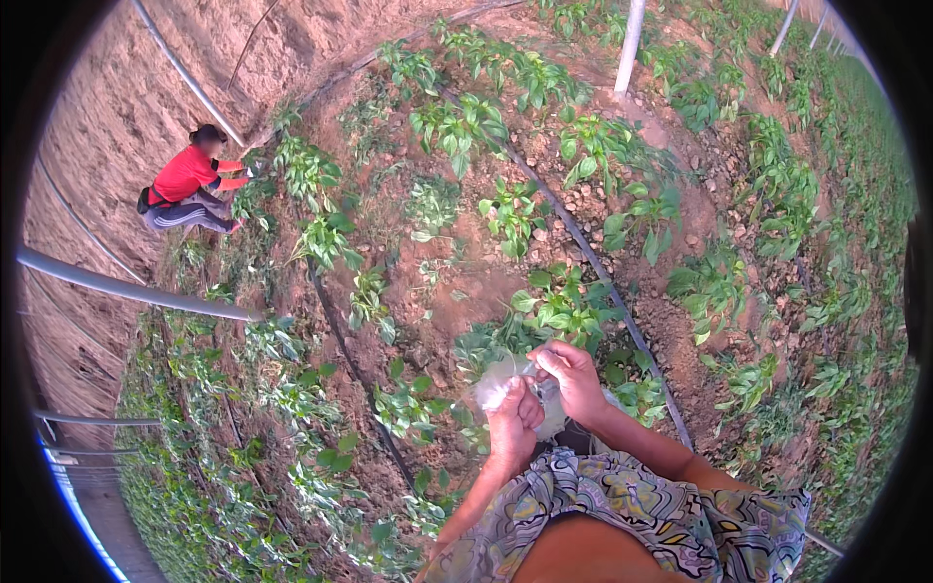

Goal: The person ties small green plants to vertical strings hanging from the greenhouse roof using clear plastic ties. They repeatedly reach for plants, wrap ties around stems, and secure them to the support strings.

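Observation:
In the head view, both hands are raised in front of my body above a row of leafy pepper-like plants. My left hand (512, 421) is closed on a bunch of thin, whitish, translucent plastic (496, 384), whose fluffy end sticks out to the left. Close beside it, my right hand (576, 379) pinches part of the same material between thumb and fingers. More of this pale stuff hangs below the hands, partly hidden by them. Whether it is film or loose fibre cannot be told. Just beyond my hands grows a green plant (568, 310).
Black irrigation hoses (583, 240) run along the plant rows on bare, cloddy soil (452, 321). A pale post (630, 47) stands ahead, and a grey pole (138, 286) slants in from the left. A person in a red top (182, 178) crouches by plants near an earthen wall (95, 167).

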`<state>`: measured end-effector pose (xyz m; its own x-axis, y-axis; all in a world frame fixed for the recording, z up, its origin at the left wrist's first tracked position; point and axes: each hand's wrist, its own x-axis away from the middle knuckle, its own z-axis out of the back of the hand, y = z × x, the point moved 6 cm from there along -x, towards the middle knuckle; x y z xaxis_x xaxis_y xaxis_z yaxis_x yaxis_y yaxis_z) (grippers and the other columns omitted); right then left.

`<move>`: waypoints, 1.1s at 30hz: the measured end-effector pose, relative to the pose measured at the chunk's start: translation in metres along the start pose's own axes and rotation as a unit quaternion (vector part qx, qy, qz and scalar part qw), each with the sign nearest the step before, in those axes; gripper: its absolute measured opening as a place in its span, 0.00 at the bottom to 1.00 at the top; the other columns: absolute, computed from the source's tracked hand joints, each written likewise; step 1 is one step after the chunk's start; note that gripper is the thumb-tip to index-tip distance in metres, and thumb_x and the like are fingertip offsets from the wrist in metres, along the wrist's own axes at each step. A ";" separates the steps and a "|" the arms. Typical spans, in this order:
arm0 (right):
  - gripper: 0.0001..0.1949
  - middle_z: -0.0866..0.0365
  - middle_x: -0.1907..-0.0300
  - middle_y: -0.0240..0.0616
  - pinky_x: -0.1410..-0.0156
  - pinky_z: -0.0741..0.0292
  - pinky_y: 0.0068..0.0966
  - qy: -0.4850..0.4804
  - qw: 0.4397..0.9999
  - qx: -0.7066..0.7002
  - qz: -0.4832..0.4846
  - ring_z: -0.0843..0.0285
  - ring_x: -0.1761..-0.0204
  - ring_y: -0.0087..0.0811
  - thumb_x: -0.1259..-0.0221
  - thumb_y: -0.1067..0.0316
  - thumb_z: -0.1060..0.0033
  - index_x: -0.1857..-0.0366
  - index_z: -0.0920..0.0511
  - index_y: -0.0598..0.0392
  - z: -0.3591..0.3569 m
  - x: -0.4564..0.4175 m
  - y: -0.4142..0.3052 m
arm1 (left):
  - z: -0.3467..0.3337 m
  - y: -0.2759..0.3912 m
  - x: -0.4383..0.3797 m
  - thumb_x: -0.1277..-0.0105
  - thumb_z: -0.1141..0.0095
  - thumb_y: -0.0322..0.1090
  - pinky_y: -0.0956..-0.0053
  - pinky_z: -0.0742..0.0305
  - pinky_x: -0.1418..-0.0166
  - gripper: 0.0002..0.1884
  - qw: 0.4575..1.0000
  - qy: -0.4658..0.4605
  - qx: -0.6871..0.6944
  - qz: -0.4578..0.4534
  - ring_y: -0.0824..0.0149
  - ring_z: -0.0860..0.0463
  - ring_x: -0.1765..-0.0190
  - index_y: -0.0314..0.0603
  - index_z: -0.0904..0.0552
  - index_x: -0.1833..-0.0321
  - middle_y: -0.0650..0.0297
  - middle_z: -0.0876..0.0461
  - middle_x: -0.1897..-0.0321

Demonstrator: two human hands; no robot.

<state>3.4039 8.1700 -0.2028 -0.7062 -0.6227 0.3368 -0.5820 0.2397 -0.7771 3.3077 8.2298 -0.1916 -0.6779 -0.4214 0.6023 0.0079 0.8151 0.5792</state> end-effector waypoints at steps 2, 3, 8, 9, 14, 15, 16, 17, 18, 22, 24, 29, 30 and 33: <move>0.07 0.21 0.67 0.33 0.62 0.28 0.18 -0.009 1.000 0.008 0.019 0.28 0.69 0.20 0.35 0.70 0.47 0.62 0.22 0.63 -0.018 -0.044 -0.018 | -0.012 0.030 -0.025 0.31 0.49 0.42 0.81 0.52 0.81 0.11 0.999 -0.024 -0.020 0.025 0.79 0.48 0.86 0.41 0.24 0.62 0.77 0.44 0.88; 0.07 0.21 0.67 0.33 0.63 0.28 0.19 -0.014 1.000 0.009 0.024 0.28 0.70 0.20 0.35 0.71 0.47 0.63 0.22 0.63 -0.028 -0.065 -0.023 | -0.014 0.044 -0.035 0.31 0.49 0.42 0.81 0.52 0.81 0.11 0.998 -0.032 -0.032 0.038 0.79 0.48 0.86 0.41 0.24 0.62 0.77 0.44 0.88; 0.08 0.25 0.66 0.33 0.57 0.26 0.25 -0.095 0.988 -0.124 0.009 0.27 0.64 0.24 0.33 0.68 0.50 0.59 0.24 0.60 -0.093 -0.177 -0.049 | -0.029 0.135 -0.125 0.31 0.49 0.44 0.80 0.51 0.81 0.13 0.996 -0.066 0.059 0.032 0.79 0.47 0.85 0.40 0.24 0.62 0.75 0.45 0.88; 0.08 0.25 0.64 0.34 0.54 0.26 0.27 -0.110 0.980 -0.166 0.031 0.27 0.62 0.26 0.32 0.66 0.51 0.59 0.25 0.59 -0.105 -0.201 -0.057 | -0.028 0.156 -0.148 0.31 0.49 0.43 0.80 0.50 0.81 0.12 0.993 -0.068 0.092 0.026 0.79 0.47 0.85 0.40 0.24 0.62 0.75 0.44 0.88; 0.10 0.33 0.74 0.28 0.63 0.32 0.26 -0.206 0.933 -0.295 -0.005 0.34 0.72 0.23 0.29 0.61 0.57 0.63 0.29 0.54 -0.162 -0.322 -0.087 | -0.012 0.260 -0.259 0.29 0.52 0.43 0.80 0.44 0.79 0.12 0.998 -0.052 0.014 -0.018 0.76 0.43 0.86 0.41 0.25 0.62 0.72 0.37 0.88; 0.09 0.35 0.76 0.27 0.68 0.34 0.21 -0.221 0.931 -0.291 -0.015 0.37 0.75 0.20 0.28 0.61 0.58 0.63 0.29 0.54 -0.170 -0.334 -0.093 | -0.011 0.270 -0.266 0.28 0.52 0.42 0.80 0.42 0.79 0.12 0.999 -0.035 0.002 -0.006 0.76 0.41 0.86 0.41 0.25 0.62 0.71 0.35 0.87; 0.09 0.37 0.78 0.25 0.71 0.38 0.18 -0.200 0.948 -0.249 -0.008 0.41 0.78 0.18 0.28 0.62 0.58 0.63 0.29 0.55 -0.177 -0.349 -0.100 | -0.016 0.288 -0.282 0.28 0.52 0.42 0.78 0.34 0.76 0.12 0.998 0.006 -0.050 -0.024 0.72 0.34 0.83 0.40 0.26 0.62 0.64 0.27 0.82; 0.09 0.40 0.80 0.24 0.74 0.42 0.16 -0.180 0.962 -0.206 -0.004 0.45 0.80 0.16 0.27 0.62 0.59 0.62 0.30 0.55 -0.188 -0.362 -0.107 | -0.005 0.301 -0.299 0.29 0.52 0.43 0.75 0.29 0.72 0.12 0.992 0.022 -0.089 -0.086 0.69 0.28 0.79 0.40 0.26 0.62 0.61 0.24 0.78; 0.09 0.42 0.82 0.24 0.75 0.43 0.16 -0.150 0.971 -0.188 0.005 0.47 0.81 0.15 0.27 0.63 0.59 0.62 0.30 0.55 -0.194 -0.377 -0.120 | -0.002 0.313 -0.322 0.29 0.51 0.43 0.74 0.27 0.69 0.12 0.994 0.068 -0.020 -0.089 0.68 0.26 0.77 0.41 0.26 0.62 0.61 0.24 0.76; 0.09 0.41 0.82 0.24 0.77 0.48 0.16 -0.092 0.988 -0.080 0.092 0.49 0.81 0.14 0.28 0.64 0.56 0.59 0.28 0.57 -0.200 -0.440 -0.176 | 0.023 0.395 -0.387 0.28 0.55 0.40 0.77 0.34 0.73 0.12 0.946 -0.004 0.302 -0.115 0.72 0.31 0.79 0.40 0.24 0.65 0.68 0.28 0.80; 0.09 0.41 0.82 0.23 0.77 0.49 0.16 -0.082 0.990 -0.061 0.102 0.49 0.82 0.14 0.29 0.64 0.56 0.59 0.28 0.57 -0.208 -0.476 -0.195 | 0.026 0.444 -0.412 0.27 0.58 0.39 0.78 0.45 0.78 0.14 0.917 -0.134 0.361 -0.102 0.78 0.41 0.85 0.39 0.23 0.65 0.73 0.38 0.87; 0.09 0.43 0.84 0.23 0.78 0.50 0.16 -0.089 0.992 -0.033 0.089 0.50 0.84 0.15 0.29 0.64 0.57 0.56 0.29 0.58 -0.247 -0.584 -0.201 | -0.035 0.527 -0.473 0.25 0.61 0.43 0.82 0.46 0.80 0.14 0.890 -0.302 0.340 -0.009 0.78 0.41 0.90 0.41 0.25 0.59 0.76 0.39 0.91; 0.09 0.43 0.85 0.22 0.78 0.51 0.16 -0.084 0.993 -0.026 0.075 0.49 0.84 0.14 0.29 0.65 0.55 0.57 0.28 0.58 -0.264 -0.608 -0.198 | -0.042 0.532 -0.493 0.27 0.58 0.45 0.83 0.47 0.80 0.15 0.907 -0.298 0.292 0.057 0.79 0.42 0.89 0.40 0.24 0.56 0.74 0.33 0.88; 0.07 0.35 0.83 0.29 0.78 0.44 0.20 -0.072 0.967 0.241 0.048 0.40 0.84 0.21 0.32 0.67 0.51 0.60 0.26 0.57 -0.327 -0.684 -0.196 | -0.063 0.571 -0.564 0.31 0.50 0.49 0.85 0.48 0.80 0.22 0.967 -0.179 0.045 0.175 0.82 0.44 0.87 0.36 0.25 0.46 0.60 0.17 0.67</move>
<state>3.8692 8.7925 -0.1073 -0.6644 -0.7202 0.1995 -0.2353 -0.0518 -0.9705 3.7407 8.9077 -0.1655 -0.8568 0.0382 0.5142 0.2301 0.9208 0.3149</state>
